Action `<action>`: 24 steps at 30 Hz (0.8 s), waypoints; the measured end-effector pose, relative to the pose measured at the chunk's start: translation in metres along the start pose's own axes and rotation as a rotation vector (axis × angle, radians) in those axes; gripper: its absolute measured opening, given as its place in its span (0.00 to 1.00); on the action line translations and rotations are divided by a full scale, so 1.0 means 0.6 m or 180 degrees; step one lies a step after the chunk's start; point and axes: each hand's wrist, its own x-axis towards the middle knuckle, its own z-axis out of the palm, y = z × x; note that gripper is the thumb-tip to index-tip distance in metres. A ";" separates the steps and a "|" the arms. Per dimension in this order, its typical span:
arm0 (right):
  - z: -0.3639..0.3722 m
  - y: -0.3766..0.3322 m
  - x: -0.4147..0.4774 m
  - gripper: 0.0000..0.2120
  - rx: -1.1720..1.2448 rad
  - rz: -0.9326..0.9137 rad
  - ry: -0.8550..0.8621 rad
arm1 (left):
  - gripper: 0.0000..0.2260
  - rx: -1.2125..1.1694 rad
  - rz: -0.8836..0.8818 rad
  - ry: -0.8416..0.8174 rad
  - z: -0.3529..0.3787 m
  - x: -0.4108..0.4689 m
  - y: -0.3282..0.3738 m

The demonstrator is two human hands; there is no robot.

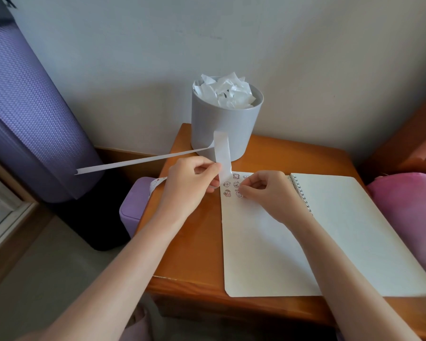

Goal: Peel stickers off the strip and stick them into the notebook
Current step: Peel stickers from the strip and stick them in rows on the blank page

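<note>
Stickers (228,184) are sitting in small rows at the far left corner of the notebook (268,254), which is lying open near the front edge of the wooden counter (190,242), its spiral binding running down the middle. In the head view, the left hand (192,183) is hovering just left of that corner, its fingers (213,168) pinching the white strip (223,153); the strip is looping upward in front of a grey bin (226,129) and its long tail is trailing out past the counter's left edge. The right hand (266,193) is resting on the page, its fingers (244,191) curled with thumb and forefinger tips pressed together on a sticker (238,193) in the lowest row. The bin is standing at the counter's far edge, filled with crumpled paper (224,92). A purple box (133,205) is sitting beside the left edge, and a rolled purple mat (22,107) is leaning behind it.
</note>
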 end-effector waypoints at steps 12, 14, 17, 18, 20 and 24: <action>0.011 0.006 0.000 0.02 -0.0092 -0.0164 0.0087 | 0.04 0.0010 0.0015 0.0017 -0.001 -0.001 -0.002; 0.010 0.007 0.001 0.02 -0.0090 -0.0193 0.0115 | 0.05 0.0016 0.0015 0.0029 -0.001 -0.001 -0.002; 0.007 0.009 0.001 0.07 -0.0125 -0.0215 0.0117 | 0.06 -0.0001 0.0009 0.0017 0.000 0.000 -0.002; 0.006 0.009 0.001 0.07 -0.0166 -0.0234 0.0095 | 0.06 -0.0011 0.0007 0.0004 0.001 0.000 -0.003; 0.007 0.010 0.001 0.04 -0.0239 -0.0285 0.0080 | 0.07 -0.0033 0.0018 -0.0031 0.002 0.000 -0.005; 0.001 0.005 0.001 0.04 -0.0134 -0.0394 0.0213 | 0.07 -0.0036 0.0055 -0.0084 0.004 0.000 -0.008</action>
